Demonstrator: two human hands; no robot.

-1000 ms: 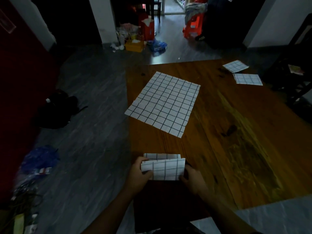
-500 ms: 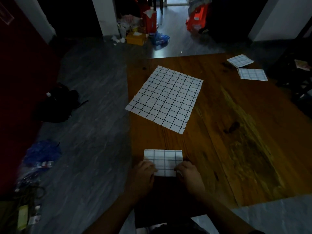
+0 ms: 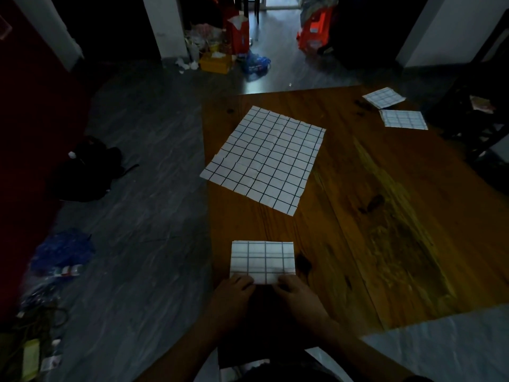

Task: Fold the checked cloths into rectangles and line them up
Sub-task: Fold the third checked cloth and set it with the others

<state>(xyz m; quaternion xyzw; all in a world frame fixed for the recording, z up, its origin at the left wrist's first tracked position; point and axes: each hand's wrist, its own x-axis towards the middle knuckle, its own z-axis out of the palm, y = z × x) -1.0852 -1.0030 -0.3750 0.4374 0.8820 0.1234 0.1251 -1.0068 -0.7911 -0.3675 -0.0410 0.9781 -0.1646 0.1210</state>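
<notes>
White checked folded cloth [image 3: 263,260] lies flat at the wooden surface's [image 3: 385,216] near edge; the left hand [image 3: 232,295] and right hand [image 3: 296,295] pinch its near corners. An unfolded cloth [image 3: 264,158] lies beyond.

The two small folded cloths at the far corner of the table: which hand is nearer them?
Right. The right hand lies on their side; the left hand is farther across. The two small folded cloths are far from both.
</notes>
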